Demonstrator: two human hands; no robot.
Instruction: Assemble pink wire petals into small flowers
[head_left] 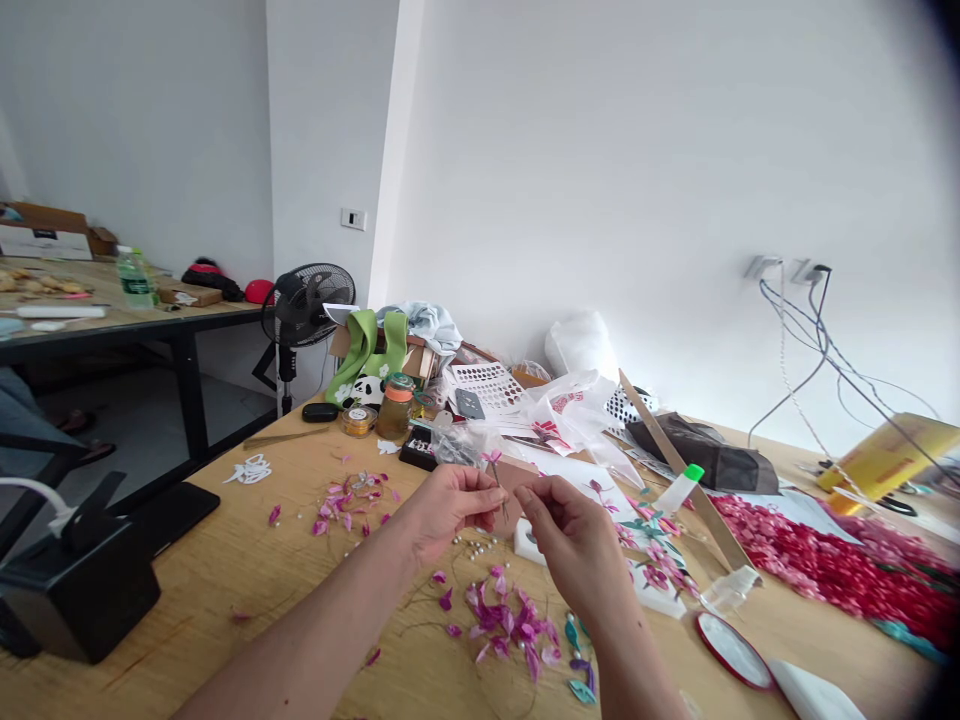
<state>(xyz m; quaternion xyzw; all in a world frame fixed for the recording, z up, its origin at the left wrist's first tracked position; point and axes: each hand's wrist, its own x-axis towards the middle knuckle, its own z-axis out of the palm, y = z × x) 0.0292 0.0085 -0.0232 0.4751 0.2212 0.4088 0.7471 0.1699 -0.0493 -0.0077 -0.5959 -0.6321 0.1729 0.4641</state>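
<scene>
**Fine fingerwork over a petal-strewn table**

Ctr. of frame: my left hand (pixel 461 500) pinches a small pink flower (pixel 493 458) by its thin stem, bloom upright above thumb & fingertips. My right hand (pixel 574 525) is just beside it, fingers curled in toward the stem; whether they grip a strand or nothing, can't tell at this res. Step in hand, by my read: close work on that stem, bloom already on top. Next move prob. calls for a steady left pinch & light, precise right fingertips, w/o crushing petals.

Lower ctr., on the table (pixel 300 590): loose purple petals (pixel 514 620) in a pile; pearl-like beads (pixel 472 547) scattered nr. my hands. Left of ctr., a 2nd batch, pink petals (pixel 341 505). Bottom, right of the pile: teal leaf pieces (pixel 581 690). Right of ctr.: green-capped bottle (pixel 681 488), tilted; far right, red-&-pink heap (pixel 825 560), approx. knee-deep in blossoms.
</scene>
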